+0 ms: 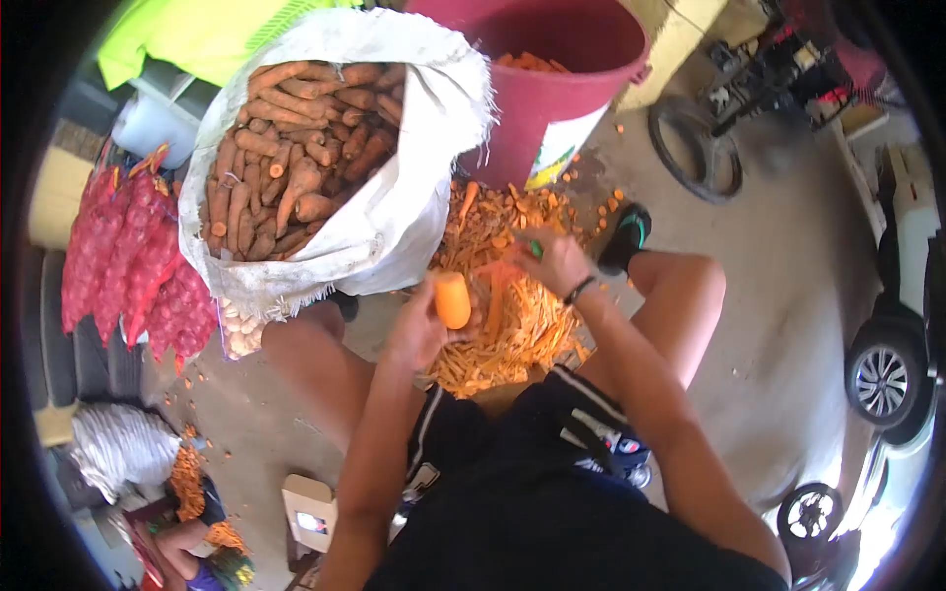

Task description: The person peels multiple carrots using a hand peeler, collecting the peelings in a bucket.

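Note:
My left hand (419, 330) grips a peeled orange carrot (452, 299), held upright over a heap of carrot peelings (507, 315) on the floor between my knees. My right hand (554, 261) is closed around a green-handled peeler (535, 246) just right of the carrot's tip, with a dark band on the wrist. A large white sack (394, 212) full of unpeeled carrots (296, 158) leans open just beyond my left hand. Behind it stands a dark red bucket (552, 89) with peeled carrots inside.
Red mesh bags of onions (128, 261) lie at the left. Another person (192, 552) sits low at the bottom left beside orange scraps. A small box (307, 512) is near my left leg. A tyre (695, 148), machinery and a car wheel (882, 379) are at the right.

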Available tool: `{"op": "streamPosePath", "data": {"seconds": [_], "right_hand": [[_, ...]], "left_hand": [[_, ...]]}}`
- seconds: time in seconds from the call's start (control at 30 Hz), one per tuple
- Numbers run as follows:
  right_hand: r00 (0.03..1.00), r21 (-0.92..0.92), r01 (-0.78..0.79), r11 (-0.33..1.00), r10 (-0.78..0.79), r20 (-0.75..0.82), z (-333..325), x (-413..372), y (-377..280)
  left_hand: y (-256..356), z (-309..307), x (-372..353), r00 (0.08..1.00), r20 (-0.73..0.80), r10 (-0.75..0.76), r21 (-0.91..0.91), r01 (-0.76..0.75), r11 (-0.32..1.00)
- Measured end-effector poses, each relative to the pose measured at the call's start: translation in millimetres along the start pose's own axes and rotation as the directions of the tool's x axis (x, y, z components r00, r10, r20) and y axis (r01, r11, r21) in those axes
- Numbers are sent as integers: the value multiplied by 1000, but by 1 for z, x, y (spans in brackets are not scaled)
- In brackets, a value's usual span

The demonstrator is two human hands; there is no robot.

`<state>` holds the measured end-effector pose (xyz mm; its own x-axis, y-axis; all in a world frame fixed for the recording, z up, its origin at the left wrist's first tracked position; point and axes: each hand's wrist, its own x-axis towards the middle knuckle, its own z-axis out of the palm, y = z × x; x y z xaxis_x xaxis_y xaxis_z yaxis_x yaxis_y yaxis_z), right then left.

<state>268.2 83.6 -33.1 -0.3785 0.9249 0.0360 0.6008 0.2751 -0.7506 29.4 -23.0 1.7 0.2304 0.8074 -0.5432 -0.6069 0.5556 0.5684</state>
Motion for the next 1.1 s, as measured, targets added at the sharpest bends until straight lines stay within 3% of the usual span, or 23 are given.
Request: {"op": "streamPosePath", "data": {"seconds": [0.1, 0.13, 0.27, 0.37, 0.57, 0.97, 1.1], "right_hand": [[996, -100, 65, 993, -58, 67, 15, -13, -10], [997, -53, 59, 997, -56, 61, 20, -17, -15], [992, 18, 36, 999, -38, 122, 18, -30, -44], [983, 22, 39, 999, -42, 177, 24, -35, -43], [988, 78, 83, 993, -93, 122, 30, -46, -66], [984, 25, 68, 997, -71, 161, 39, -40, -58], [977, 32, 91, 995, -95, 192, 47, -35, -52]], "left_hand": [[-11, -10, 9, 981, 102, 166, 204, -184, 962], [-15, -9, 9, 967, 147, 209, 248, -241, 938], [-27, -15, 10, 956, 213, 202, 135, -233, 963], [-23, 0, 3, 974, 91, 209, 145, -220, 965], [-21, 4, 4, 929, 28, 368, 308, -359, 881], [-24, -2, 5, 927, 42, 373, 451, -350, 821], [-22, -10, 9, 939, 58, 338, 410, -331, 850]]}}
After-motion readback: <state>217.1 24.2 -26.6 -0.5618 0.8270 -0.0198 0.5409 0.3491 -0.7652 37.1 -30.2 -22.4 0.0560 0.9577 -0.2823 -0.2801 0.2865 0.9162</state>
